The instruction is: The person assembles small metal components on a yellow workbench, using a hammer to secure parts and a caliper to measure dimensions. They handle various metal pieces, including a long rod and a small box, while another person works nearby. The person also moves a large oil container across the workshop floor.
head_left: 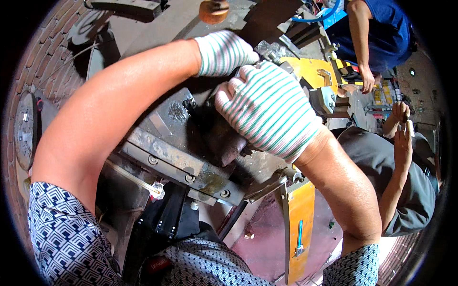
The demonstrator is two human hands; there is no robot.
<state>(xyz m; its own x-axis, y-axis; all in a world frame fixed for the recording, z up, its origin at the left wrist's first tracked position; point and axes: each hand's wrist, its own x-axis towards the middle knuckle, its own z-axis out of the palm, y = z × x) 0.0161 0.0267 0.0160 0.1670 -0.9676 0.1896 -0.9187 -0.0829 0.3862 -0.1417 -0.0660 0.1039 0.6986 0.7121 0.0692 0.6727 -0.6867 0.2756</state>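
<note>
Both hands wear white knit gloves with green stripes and come together over a dark, greasy metal machine. My left hand (225, 53) is closed, its fingertips reaching to the right hand's knuckles. My right hand (269, 107) is curled into a grip, back upward; what either hand holds is hidden under the gloves. Below the right hand sits a dark metal block (231, 148). A long steel rail with recessed bolts (171, 167) runs along the machine's near edge. Dark metal shavings (177, 111) and a small flat steel bar (160, 125) lie left of the right hand.
A yellow plate (305, 66) lies beyond my right hand. An orange metal bar (301, 229) stands near my right forearm. A round orange knob (213, 12) is at the far side. Two other people, in blue (381, 33) and dark grey (377, 167) clothes, work at the right.
</note>
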